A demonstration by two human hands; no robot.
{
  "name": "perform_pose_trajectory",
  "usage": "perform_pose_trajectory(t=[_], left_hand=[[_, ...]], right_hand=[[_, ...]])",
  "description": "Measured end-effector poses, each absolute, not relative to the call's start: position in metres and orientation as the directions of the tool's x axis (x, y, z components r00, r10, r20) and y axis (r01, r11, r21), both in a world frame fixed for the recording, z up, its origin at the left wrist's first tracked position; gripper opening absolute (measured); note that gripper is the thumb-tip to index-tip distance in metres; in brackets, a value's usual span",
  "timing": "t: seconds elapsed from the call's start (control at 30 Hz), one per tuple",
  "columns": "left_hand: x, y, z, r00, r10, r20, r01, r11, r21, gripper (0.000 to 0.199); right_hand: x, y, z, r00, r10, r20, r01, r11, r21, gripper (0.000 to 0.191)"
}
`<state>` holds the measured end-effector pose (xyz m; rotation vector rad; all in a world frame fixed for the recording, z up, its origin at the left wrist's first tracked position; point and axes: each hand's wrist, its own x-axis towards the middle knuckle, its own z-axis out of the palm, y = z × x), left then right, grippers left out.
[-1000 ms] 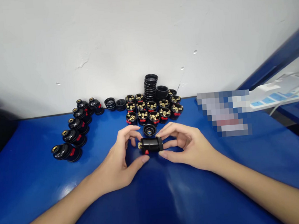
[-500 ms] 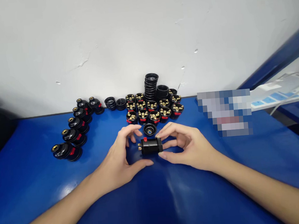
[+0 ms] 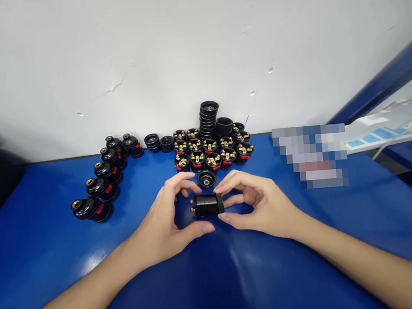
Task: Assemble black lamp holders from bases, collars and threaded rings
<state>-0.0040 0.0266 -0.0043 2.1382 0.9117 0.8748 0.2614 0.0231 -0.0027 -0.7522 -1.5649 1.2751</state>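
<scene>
Above the near middle of the blue table (image 3: 258, 274), the left hand (image 3: 192, 205) curves open around the free end of a black cylinder (image 3: 206, 205), thumb and fingers spread wider than the body and apart from it, while the right hand (image 3: 227, 204) has its ribbed collar (image 3: 220, 203) pinched between thumb and fingertips. Since the last frame the cylinder has rolled, taking its red tab (image 3: 202, 216) from the top to the underside, and the left thumb has shifted slightly right. The pale wall (image 3: 169, 48) is matte and chipped, the table glossy; domed black holders (image 3: 108, 171) slant off to the left, and a ribbed stack (image 3: 208, 121) rises behind round, open-topped bodies (image 3: 197, 161) with brassy contacts. Room for moving lies towards the near edge, between the forearms; beyond the cylinder, a shallow black cup (image 3: 206, 179) sits close to both hands' fingertips (whether the cylinder touches the table, I cannot tell). Smallest are two metal posts (image 3: 193, 210) at its left end.
</scene>
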Motion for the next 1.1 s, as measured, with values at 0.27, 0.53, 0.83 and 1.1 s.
perform_pose_trajectory(t=[0.27,0.53,0.83,1.1], left_hand=[[-0.0031,0.0272,-0.0065,0.487,0.776,0.401,0.352,-0.594,0.723,0.076],[-0.0037,0.028,-0.0069,0.536,0.796,0.282,0.373,-0.523,0.766,0.061],[-0.0045,0.0261,-0.0031,0.554,0.804,0.215,0.382,-0.476,0.792,0.053],[-0.0028,0.0265,-0.0022,0.524,0.795,0.304,0.351,-0.527,0.774,0.075]], right_hand=[[0.2614,0.0241,-0.0032,-0.354,0.893,0.277,-0.106,0.256,-0.961,0.033],[0.2614,0.0231,-0.0037,-0.363,0.891,0.272,-0.106,0.25,-0.962,0.034],[0.2613,0.0234,-0.0017,-0.367,0.887,0.281,-0.092,0.266,-0.96,0.033],[0.2613,0.0239,-0.0019,-0.37,0.887,0.276,-0.083,0.264,-0.961,0.033]])
